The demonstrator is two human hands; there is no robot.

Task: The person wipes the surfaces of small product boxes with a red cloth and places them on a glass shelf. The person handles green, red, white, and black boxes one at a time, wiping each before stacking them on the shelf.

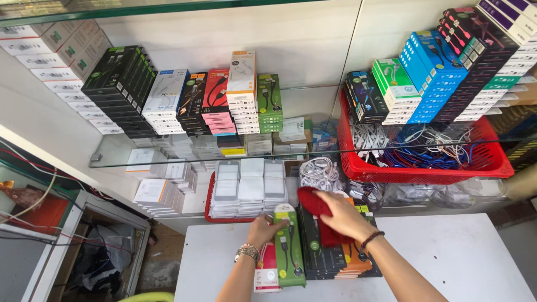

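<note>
Head view looks down on a white flat-topped desk (458,251) set against a pale wall, with a glass shelf (224,158) running across the far side. On the right of that shelf sits a big red plastic basket (425,170) full of tangled white and blue cables, and slanting rows of blue, green and black cable boxes (442,67) lean behind it. Further left on the shelf stand rows of black, white, red and green retail boxes (184,100). Below the glass, at the far edge of the desk, a smaller red tray (211,201) holds stacks of clear-wrapped white packets, with a bundle of coiled white cables (316,173) just to its right.

Near the middle of the desk lies a row of flat cable boxes. The right hand (341,215), a dark bead bracelet on its wrist, is closed around a bunched red cloth (316,215) and presses it down on the black boxes (324,254) in that row. The left hand (263,229), a metal watch on its wrist, has its fingers curled on the top end of a slim green cable box (289,249), which stands just left of the black ones. A white and red packet (267,274) lies touching the green box on its left, nearest the person.
</note>
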